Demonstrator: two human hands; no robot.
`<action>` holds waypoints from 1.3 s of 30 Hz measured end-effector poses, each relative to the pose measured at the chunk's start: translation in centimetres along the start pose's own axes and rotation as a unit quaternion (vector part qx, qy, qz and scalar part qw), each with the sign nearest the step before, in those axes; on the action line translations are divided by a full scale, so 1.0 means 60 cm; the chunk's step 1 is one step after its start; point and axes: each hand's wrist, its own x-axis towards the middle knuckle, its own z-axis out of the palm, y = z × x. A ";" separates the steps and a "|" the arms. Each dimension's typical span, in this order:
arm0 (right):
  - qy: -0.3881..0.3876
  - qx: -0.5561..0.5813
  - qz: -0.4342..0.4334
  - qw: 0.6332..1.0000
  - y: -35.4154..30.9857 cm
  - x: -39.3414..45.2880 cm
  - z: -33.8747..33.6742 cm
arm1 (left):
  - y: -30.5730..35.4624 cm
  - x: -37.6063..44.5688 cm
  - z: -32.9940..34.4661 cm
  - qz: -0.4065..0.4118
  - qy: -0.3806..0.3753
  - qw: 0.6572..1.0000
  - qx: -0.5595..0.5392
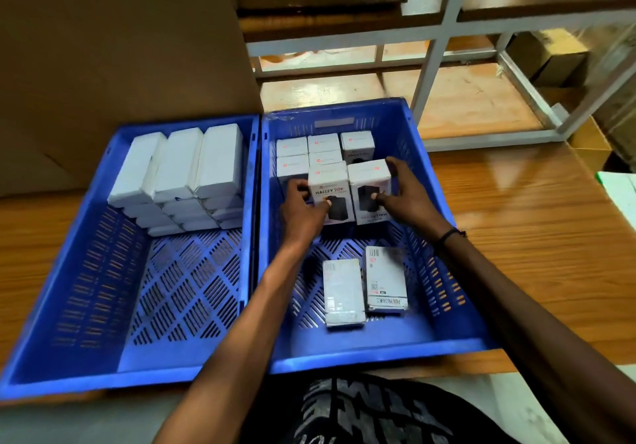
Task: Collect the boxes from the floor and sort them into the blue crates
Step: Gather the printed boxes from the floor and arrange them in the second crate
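Observation:
Two blue crates stand side by side on a wooden surface. The left crate [82, 271] holds stacked plain white boxes [179, 168] along its far wall. The right crate [444, 237] holds several printed white boxes [306, 147] at its far end. My left hand [303, 209] grips an upright white box [327, 185] marked "HALLEY 20K". My right hand [402, 192] grips a second such box [370, 178] right beside it. Two more boxes, one at left [342, 292] and one at right [385, 278], lie flat on the crate floor nearer to me.
A big brown cardboard carton [113, 47] rises behind the left crate. A white metal rack [437, 51] with wooden shelves stands behind the right crate, with cardboard boxes [550, 54] at the far right. The near halves of both crates' floors are bare.

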 end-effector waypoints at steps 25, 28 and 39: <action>-0.074 0.004 -0.031 0.997 0.020 0.058 0.113 | -0.027 0.003 0.022 -0.291 0.101 0.898 -0.314; -0.062 0.015 -0.024 0.998 0.020 0.057 0.111 | -0.022 0.005 0.020 -0.323 0.078 0.860 -0.386; -0.050 0.101 0.025 0.993 0.003 0.037 0.058 | -0.017 -0.004 0.017 -0.357 -0.010 0.871 -0.337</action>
